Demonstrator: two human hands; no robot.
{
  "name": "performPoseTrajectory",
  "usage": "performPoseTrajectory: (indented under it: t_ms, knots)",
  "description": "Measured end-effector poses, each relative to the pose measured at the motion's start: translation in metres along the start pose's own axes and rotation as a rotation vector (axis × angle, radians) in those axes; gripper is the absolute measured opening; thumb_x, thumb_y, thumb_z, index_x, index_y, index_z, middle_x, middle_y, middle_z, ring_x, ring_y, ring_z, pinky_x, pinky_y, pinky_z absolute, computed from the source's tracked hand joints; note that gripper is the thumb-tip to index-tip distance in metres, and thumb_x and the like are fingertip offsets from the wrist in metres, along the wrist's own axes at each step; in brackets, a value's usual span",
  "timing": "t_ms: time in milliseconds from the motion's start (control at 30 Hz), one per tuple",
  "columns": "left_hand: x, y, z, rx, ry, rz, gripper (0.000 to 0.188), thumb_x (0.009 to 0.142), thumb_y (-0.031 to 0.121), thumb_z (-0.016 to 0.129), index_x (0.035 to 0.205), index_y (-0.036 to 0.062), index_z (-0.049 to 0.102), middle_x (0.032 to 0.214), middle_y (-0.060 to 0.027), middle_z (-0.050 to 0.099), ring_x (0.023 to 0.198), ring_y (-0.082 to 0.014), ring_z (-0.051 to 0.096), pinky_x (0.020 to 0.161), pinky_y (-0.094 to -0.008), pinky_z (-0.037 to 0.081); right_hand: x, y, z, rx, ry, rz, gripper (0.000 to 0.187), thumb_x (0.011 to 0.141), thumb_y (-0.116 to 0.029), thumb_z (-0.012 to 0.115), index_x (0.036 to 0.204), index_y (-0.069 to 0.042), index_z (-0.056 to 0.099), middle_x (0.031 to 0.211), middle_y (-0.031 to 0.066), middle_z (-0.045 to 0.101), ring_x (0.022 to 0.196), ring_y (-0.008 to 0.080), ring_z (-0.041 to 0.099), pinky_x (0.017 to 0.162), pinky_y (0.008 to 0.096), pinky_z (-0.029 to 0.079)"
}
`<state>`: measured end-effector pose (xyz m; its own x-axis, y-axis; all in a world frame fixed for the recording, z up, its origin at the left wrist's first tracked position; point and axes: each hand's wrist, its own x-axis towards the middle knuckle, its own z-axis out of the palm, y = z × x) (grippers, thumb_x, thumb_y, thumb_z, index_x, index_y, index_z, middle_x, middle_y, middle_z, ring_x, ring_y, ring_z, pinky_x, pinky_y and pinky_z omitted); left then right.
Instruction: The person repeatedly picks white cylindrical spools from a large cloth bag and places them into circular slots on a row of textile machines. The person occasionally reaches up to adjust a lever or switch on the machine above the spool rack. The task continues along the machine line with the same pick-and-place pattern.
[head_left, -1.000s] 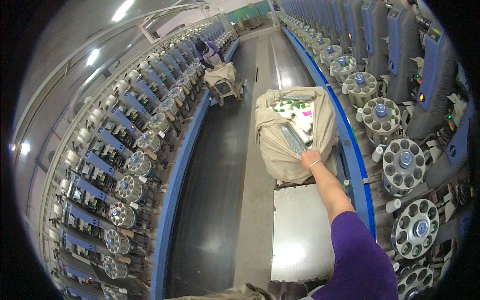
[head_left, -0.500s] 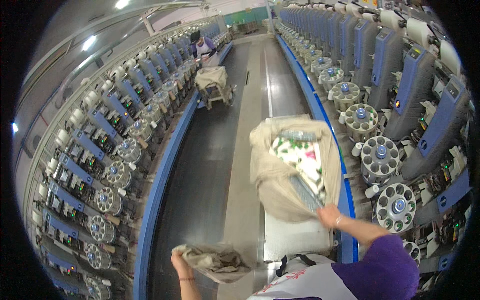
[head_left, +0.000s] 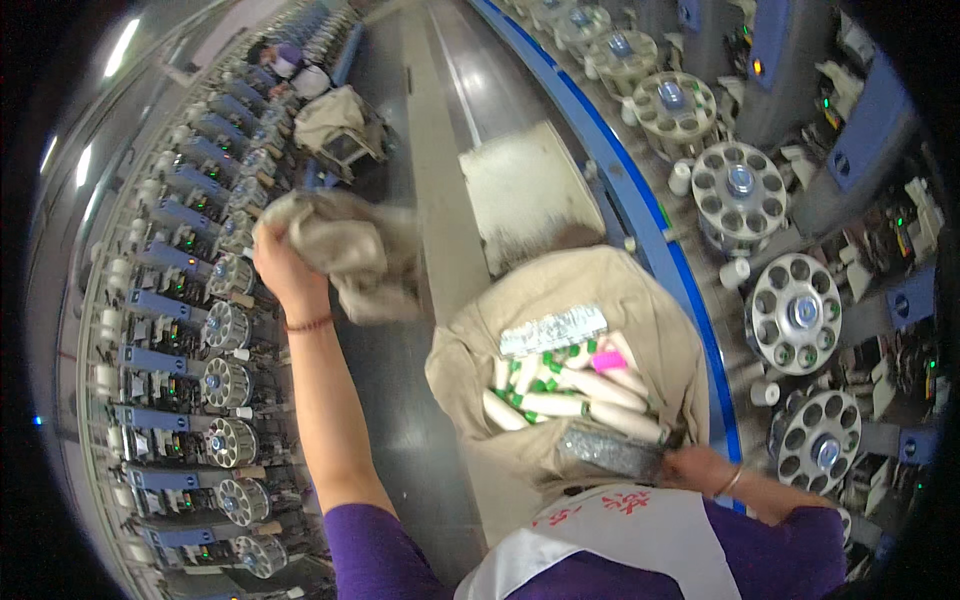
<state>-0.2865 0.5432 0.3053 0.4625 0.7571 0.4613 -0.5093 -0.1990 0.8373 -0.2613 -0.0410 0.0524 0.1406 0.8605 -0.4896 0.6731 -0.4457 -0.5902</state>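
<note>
My left hand [head_left: 287, 262] is raised at arm's length and closed on a crumpled beige cloth [head_left: 350, 245], which hangs off to its right, blurred by motion. Close in front of my body is a beige cloth bag [head_left: 490, 340], its mouth wide open. Inside lie several white yarn bobbins [head_left: 610, 385] with green tips, one with a bright pink end. Silver-grey wrapped strips [head_left: 555, 330] line the bag's mouth on the far and near sides. My right hand [head_left: 700, 470] is closed at the near right corner of the mouth, on the end of the near strip.
A pale flat-topped platform [head_left: 530, 190] stands beyond the bag. Winding machines with round bobbin magazines [head_left: 795, 312] line the right, behind a blue rail [head_left: 690, 330]; more line the left. Up the aisle, a person [head_left: 290, 65] works beside a cloth-covered cart [head_left: 335, 120].
My left hand has swung the cloth up and forward. The bag has come off the platform toward my body, with my right hand still at its corner. The view has turned rightward.
</note>
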Motion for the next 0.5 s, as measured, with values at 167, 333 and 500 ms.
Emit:
performPoseTrajectory:
  t_ms: [167,333,500]
  knots:
    - [-0.006,-0.106,0.039,0.398,0.108,-0.233,0.018,0.083,0.013,0.057,0.087,-0.0028,0.064,0.085,-0.0107,0.063,0.076,-0.0180,0.060,0.067,-0.0302,0.050,0.055,-0.018,-0.079,0.429,0.557,-0.081,0.039,0.088,-0.029,0.061,0.118,-0.005,0.058,0.105,0.0203,0.059,0.096,0.0378,0.058,0.087,0.0456,0.045]
    - [-0.174,-0.163,0.049,1.127,-0.868,0.152,0.057,0.068,0.028,0.074,0.116,0.0012,0.057,0.104,-0.0187,0.063,0.093,-0.0357,0.062,0.088,-0.0404,0.049,0.128,-0.028,-0.068,0.136,0.642,-0.119,0.047,0.080,-0.019,0.064,0.118,0.005,0.053,0.109,0.0240,0.057,0.105,0.0378,0.054,0.090,0.0446,0.044]
    - [-0.191,-0.152,0.083,1.416,-1.240,-0.221,0.037,0.071,0.022,0.072,0.104,0.0043,0.064,0.107,-0.0181,0.061,0.098,-0.0354,0.060,0.085,-0.0412,0.050,0.133,-0.031,-0.051,0.109,0.438,0.067,0.086,0.064,-0.015,0.070,0.138,0.006,0.030,0.115,0.0270,0.050,0.112,0.0406,0.048,0.096,0.0420,0.041]
